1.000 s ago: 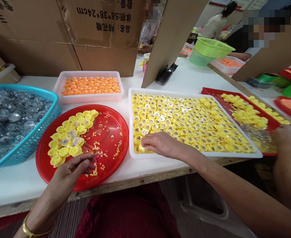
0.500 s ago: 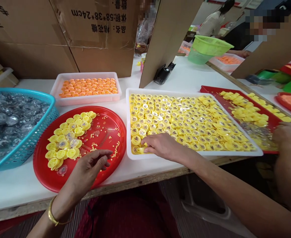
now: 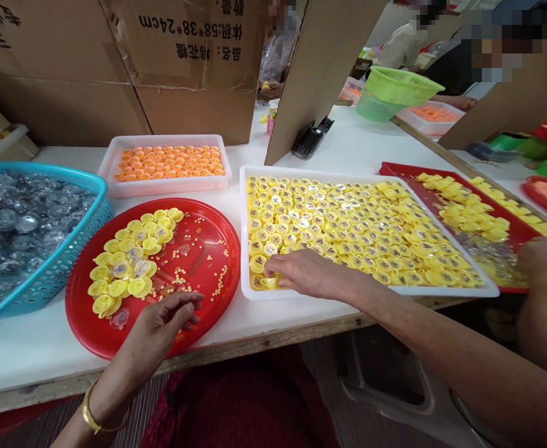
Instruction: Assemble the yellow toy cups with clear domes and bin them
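White table (image 3: 254, 316) carries everything; a cardboard box (image 3: 198, 106) stands at its back. Largest tray: the white tray (image 3: 441, 291), right of centre, packed with yellow cups in close rows (image 3: 338, 230), most with a printed disc showing on top. Left of it, the red round tray (image 3: 86, 331) holds a cluster of yellow pieces (image 3: 118, 288), with a bare stretch beside them. Blue basket (image 3: 63, 267), far left, heaped with clear discs (image 3: 25, 222). Behind the round tray, a small pale tray (image 3: 175, 185) of orange pieces (image 3: 170, 163).

Right hand (image 3: 305, 272): at the near left corner of the white tray, thumb and fingers together, pinched on one yellow cup (image 3: 269, 283). The fingers cover part of the cup, so whether its base bears on the tray floor cannot be told.

Left hand (image 3: 161, 323): over the near side of the round tray, half curled, thumb and fingers apart, nothing seen between them. A loose clear disc (image 3: 119, 318) lies near it.

Step in hand, judged: seating a cup in the row at that corner. The next move there calls for a level cup, a light release and no nudge to its neighbours.

Smallest: pale dots (image 3: 217, 286) scattered over the round tray.
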`<state>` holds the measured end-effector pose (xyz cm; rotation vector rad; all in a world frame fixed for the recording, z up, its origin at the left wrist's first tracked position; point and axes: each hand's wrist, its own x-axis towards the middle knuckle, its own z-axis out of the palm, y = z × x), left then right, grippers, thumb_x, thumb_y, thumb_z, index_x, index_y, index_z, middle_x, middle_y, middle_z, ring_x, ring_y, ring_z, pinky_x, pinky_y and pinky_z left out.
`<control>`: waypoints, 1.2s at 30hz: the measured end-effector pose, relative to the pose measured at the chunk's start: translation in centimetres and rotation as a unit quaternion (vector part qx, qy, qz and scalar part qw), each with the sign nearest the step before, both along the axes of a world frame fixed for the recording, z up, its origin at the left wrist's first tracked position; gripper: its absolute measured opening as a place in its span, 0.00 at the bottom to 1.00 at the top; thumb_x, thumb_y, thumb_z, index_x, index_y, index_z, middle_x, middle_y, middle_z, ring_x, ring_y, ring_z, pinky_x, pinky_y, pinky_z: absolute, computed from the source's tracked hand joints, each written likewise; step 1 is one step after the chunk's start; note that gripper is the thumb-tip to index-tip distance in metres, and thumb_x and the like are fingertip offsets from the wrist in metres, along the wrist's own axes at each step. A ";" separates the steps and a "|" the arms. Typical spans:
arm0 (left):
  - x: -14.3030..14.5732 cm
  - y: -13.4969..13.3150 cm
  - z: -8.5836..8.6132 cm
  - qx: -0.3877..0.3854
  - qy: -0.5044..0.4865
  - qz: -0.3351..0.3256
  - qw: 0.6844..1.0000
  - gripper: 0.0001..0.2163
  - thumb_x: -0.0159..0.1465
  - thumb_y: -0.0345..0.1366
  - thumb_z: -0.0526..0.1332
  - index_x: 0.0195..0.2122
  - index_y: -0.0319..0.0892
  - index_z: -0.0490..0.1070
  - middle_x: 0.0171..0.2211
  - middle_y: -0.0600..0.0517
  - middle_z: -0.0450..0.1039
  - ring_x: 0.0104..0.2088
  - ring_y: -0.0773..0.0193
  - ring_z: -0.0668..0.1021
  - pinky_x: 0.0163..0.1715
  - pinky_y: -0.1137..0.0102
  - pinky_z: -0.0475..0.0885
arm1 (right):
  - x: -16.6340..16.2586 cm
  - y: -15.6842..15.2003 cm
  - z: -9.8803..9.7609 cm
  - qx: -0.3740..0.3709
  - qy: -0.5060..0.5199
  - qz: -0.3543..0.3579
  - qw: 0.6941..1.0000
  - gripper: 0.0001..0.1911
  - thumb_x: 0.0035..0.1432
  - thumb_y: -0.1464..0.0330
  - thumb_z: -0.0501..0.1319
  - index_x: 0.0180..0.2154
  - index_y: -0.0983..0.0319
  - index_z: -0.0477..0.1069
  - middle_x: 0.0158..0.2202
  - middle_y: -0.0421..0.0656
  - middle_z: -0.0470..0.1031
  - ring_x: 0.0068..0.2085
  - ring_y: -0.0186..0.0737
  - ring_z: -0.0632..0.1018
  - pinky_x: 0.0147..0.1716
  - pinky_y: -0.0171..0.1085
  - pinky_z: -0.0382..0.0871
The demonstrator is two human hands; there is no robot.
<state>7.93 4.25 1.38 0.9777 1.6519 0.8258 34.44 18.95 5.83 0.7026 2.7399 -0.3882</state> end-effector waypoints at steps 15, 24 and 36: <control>-0.7 -0.5 -1.2 0.017 -0.015 0.014 1.000 0.22 0.56 0.50 0.61 0.44 0.38 0.76 0.34 0.47 0.79 0.32 0.62 0.78 0.33 0.69 0.75 | -0.5 1.0 0.6 0.112 -0.037 0.143 0.983 0.08 0.64 0.73 0.59 0.45 0.61 0.66 0.35 0.40 0.73 0.31 0.38 0.74 0.24 0.35 0.49; -0.3 0.0 -0.1 0.006 -0.027 0.021 0.999 0.23 0.53 0.50 0.62 0.41 0.37 0.77 0.30 0.47 0.78 0.30 0.62 0.78 0.32 0.69 0.75 | -2.3 -0.4 2.0 0.155 -0.074 0.122 0.978 0.05 0.60 0.77 0.59 0.38 0.64 0.69 0.32 0.42 0.74 0.30 0.42 0.76 0.24 0.37 0.54; -1.8 -1.5 -1.9 0.024 -0.017 0.021 0.999 0.20 0.57 0.50 0.61 0.43 0.40 0.77 0.28 0.49 0.78 0.29 0.62 0.78 0.30 0.70 0.75 | 1.3 -0.2 4.6 0.100 -0.074 -0.088 0.988 0.11 0.58 0.75 0.62 0.43 0.64 0.66 0.40 0.46 0.72 0.37 0.43 0.75 0.30 0.34 0.61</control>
